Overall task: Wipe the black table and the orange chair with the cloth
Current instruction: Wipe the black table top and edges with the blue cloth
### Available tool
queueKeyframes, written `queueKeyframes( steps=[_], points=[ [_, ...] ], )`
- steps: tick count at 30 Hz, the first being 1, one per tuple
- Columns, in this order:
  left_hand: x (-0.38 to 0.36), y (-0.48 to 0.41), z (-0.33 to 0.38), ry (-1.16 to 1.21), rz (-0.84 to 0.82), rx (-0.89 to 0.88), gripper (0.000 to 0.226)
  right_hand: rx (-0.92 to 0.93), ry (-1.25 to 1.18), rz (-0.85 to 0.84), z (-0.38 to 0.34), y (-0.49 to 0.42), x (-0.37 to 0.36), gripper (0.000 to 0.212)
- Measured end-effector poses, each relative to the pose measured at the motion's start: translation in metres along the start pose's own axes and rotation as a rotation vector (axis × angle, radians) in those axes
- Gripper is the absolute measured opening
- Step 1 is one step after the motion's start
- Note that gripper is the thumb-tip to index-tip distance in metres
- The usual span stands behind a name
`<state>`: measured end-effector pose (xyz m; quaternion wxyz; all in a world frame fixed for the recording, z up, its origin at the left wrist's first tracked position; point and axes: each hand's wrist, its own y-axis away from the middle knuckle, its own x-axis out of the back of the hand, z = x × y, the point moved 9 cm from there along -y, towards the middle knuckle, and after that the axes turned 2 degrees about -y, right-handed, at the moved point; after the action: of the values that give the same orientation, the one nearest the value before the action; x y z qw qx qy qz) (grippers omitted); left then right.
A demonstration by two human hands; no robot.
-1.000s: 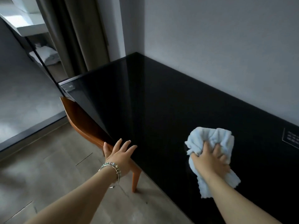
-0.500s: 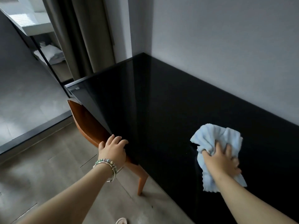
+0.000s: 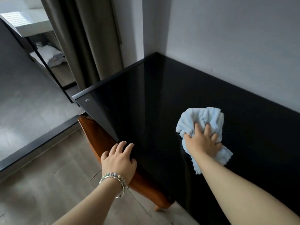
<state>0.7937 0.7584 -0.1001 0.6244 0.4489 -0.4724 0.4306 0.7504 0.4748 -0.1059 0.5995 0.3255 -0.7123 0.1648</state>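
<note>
Far left: wood-look floor (image 3: pixel 40 184) and, behind it, a grey-brown curtain (image 3: pixel 90 38) hanging to the far left corner of the table. Orange chair (image 3: pixel 97 137): pushed in beneath the near left edge of the black table (image 3: pixel 162 103); only the curved back edge and one leg near the bottom of the view are exposed, the rest is hidden under the tabletop. Left hand (image 3: pixel 119 161): positioned at that same table edge, above the chair back, fingers bent and slightly apart with the fingertips resting on the glossy top; the hand clasps no object, and it cannot be determined whether the thumb contacts the chair. A beaded bracelet (image 3: pixel 113 177) sits on the left wrist. A small white mark (image 3: pixel 87 100) is printed at the left corner of the table. Cloth (image 3: pixel 204 117): light blue, bunched, lying on the tabletop right of centre, well apart from the left hand. Right hand (image 3: pixel 202 143): placed on top of the cloth, fingers dug into its folds and closed on the fabric, pressing it against the table surface; loose cloth projects beyond the fingers and beside the wrist. Right side: the far long edge of the table meets a plain grey wall (image 3: pixel 235 38).
</note>
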Motion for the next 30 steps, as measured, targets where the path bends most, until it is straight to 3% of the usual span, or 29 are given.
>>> queueKeyframes(
  steps=[7, 14, 17, 20, 24, 30],
  points=[
    [0.001, -0.001, -0.003, 0.035, 0.085, -0.003, 0.058, 0.484, 0.007, -0.063, -0.089, 0.04, -0.024, 0.045],
    [0.011, 0.011, -0.014, 0.287, 0.193, 0.17, 0.057, 0.809, -0.063, -0.195, -0.066, 0.119, -0.033, 0.043],
    [0.008, 0.027, 0.014, 0.379, 0.141, 0.222, 0.051, 0.794, -0.085, -0.201, -0.035, 0.132, -0.027, 0.042],
    [0.003, 0.048, 0.066, 0.505, 0.11, 0.131, 0.042, 0.754, -0.074, -0.198, 0.007, 0.142, -0.015, 0.042],
    [-0.007, 0.073, 0.132, 0.51, 0.065, 0.011, 0.045, 0.646, -0.067, -0.186, 0.079, 0.149, -0.001, 0.033],
    [-0.027, 0.124, 0.264, 0.412, -0.039, -0.351, 0.048, 0.369, -0.047, -0.098, 0.206, 0.162, 0.025, 0.047]
  ],
)
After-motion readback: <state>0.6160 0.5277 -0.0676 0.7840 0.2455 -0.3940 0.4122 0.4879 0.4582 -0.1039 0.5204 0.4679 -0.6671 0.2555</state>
